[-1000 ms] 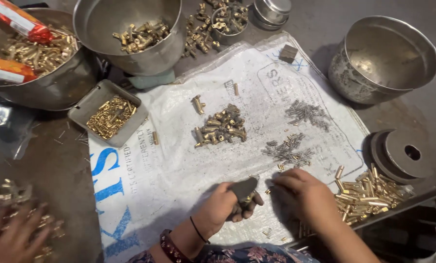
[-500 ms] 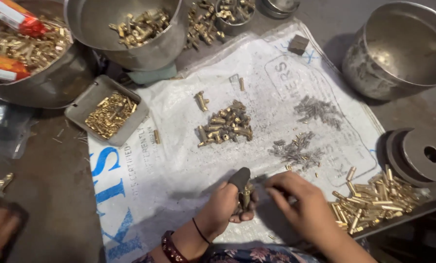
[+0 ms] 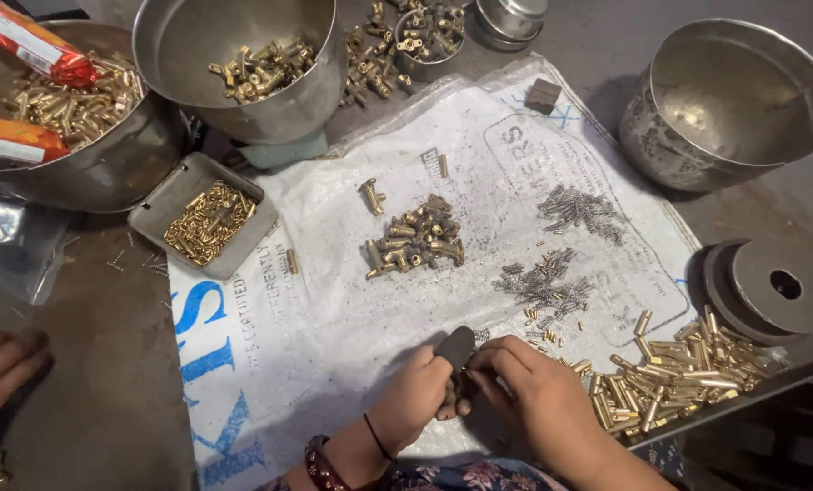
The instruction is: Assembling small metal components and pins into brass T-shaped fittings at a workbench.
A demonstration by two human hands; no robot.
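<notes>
My left hand (image 3: 417,393) is closed around a small dark tool (image 3: 455,345) held upright over the white printed sack (image 3: 270,336). My right hand (image 3: 538,395) sits just right of it, fingertips pinched against the tool's lower end where a small brass piece seems to be hidden. A heap of brass fittings (image 3: 415,241) lies in the middle of the sack. Small grey springs (image 3: 543,282) are scattered to its right, with another spring cluster (image 3: 579,207) farther back. A pile of brass tubes (image 3: 679,377) lies beside my right hand.
A shallow metal tray of small brass pins (image 3: 208,223) lies at left. Steel bowls stand around: one with brass parts (image 3: 243,64), a large one at far left (image 3: 70,118), an empty one at right (image 3: 733,100). A round metal disc (image 3: 765,286) lies right. Another person's hand (image 3: 2,368) rests at lower left.
The view has shifted slightly. My hands stay together on the dark tool, the right fingers closer on it now. The other person's hand at lower left has moved.
</notes>
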